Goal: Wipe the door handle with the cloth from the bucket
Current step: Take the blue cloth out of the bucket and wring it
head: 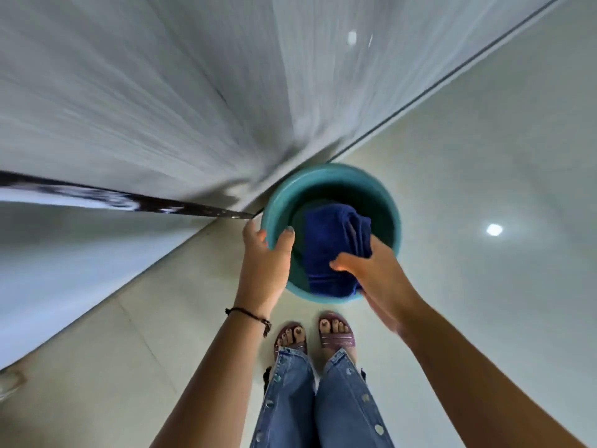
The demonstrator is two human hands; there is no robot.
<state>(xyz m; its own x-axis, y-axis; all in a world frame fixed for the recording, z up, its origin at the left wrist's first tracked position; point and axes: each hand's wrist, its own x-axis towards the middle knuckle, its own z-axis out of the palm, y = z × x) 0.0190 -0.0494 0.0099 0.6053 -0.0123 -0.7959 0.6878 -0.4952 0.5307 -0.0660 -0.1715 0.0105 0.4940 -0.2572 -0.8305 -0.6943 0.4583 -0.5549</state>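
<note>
left hand (pixel 265 253) grips bucket (pixel 381 192) rim — right hand (pixel 368 266) clutches cloth (pixel 329 234).

Door surface (pixel 145 92) across the upper left motion-blurred, dark streak (pixel 97 195) at left unreadable, right hand (pixel 371 270) fingertips buried in cloth (pixel 332 244), forearms cut by lower edge

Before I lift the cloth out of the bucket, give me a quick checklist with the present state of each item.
1. Bucket steadied: ok, left hand grips its rim, thumb inside.
2. Cloth grasped: ok, right hand is closed on the blue fabric.
3. Cloth clear of the bucket: not ok, most of it lies inside.
4. Cloth wet or dripping: cannot tell, no water visible.
5. Door handle located: not ok, none in view; the surface ahead is motion-blurred.
6. Footing: ok, both sandalled feet stand on bare tile.
</note>
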